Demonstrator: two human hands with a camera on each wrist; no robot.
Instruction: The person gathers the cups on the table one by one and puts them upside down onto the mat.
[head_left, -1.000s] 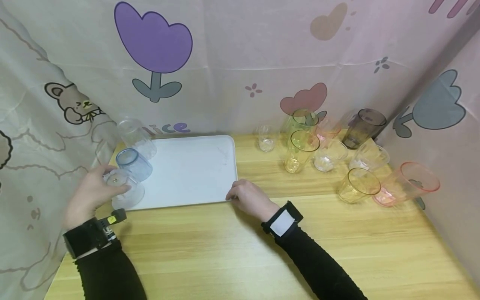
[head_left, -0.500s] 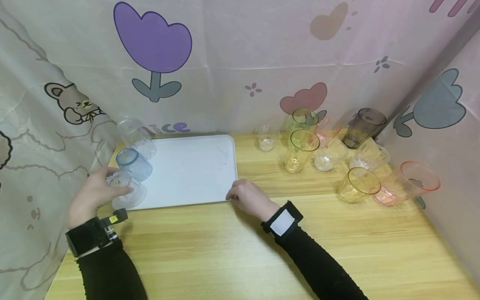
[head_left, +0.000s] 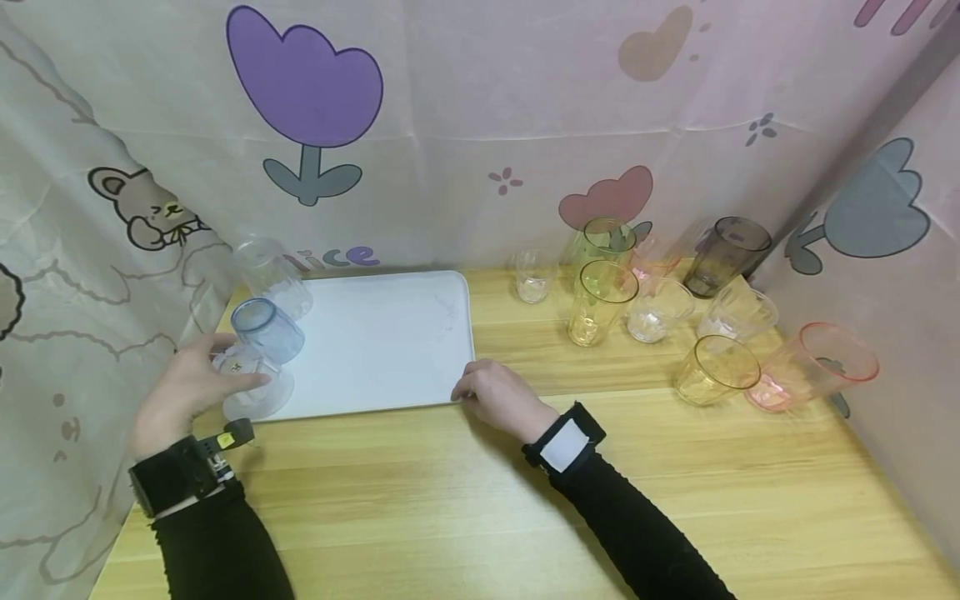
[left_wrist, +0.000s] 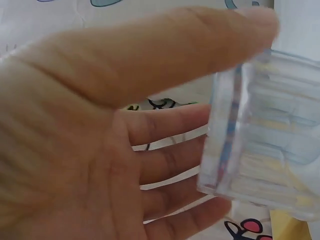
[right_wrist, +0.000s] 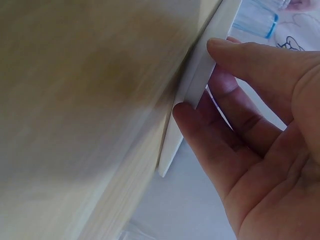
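The clear cup (head_left: 251, 379), upside down at the near-left corner of the white tray (head_left: 375, 342), sits at about 9 o'clock in the head view, and the left hand (head_left: 183, 387) holds it with fingers and thumb wrapped round its upturned base. A blue cup (head_left: 267, 327) stands inverted just beyond it, touching or nearly so, and another clear cup (head_left: 272, 275) stands at the tray's far-left corner, toward 10 o'clock. The right hand (head_left: 498, 396) pinches the tray's near-right corner, close to the centre. On the wooden table (head_left: 480, 500), from 1 to 3 o'clock, stand loose cups: a small clear one (head_left: 532, 277), 2 yellow-green ones (head_left: 600, 300), a dark one (head_left: 726, 254) and a pink one (head_left: 813, 367), among others. In the left wrist view the thumb (left_wrist: 165, 45) lies across the top of the ribbed clear cup (left_wrist: 270, 135) and the fingers (left_wrist: 170, 160) curl under it. In the right wrist view the thumb (right_wrist: 260, 60) presses on top of the tray (right_wrist: 202, 80) edge, the fingers (right_wrist: 220, 145) below, a narrow pinch.
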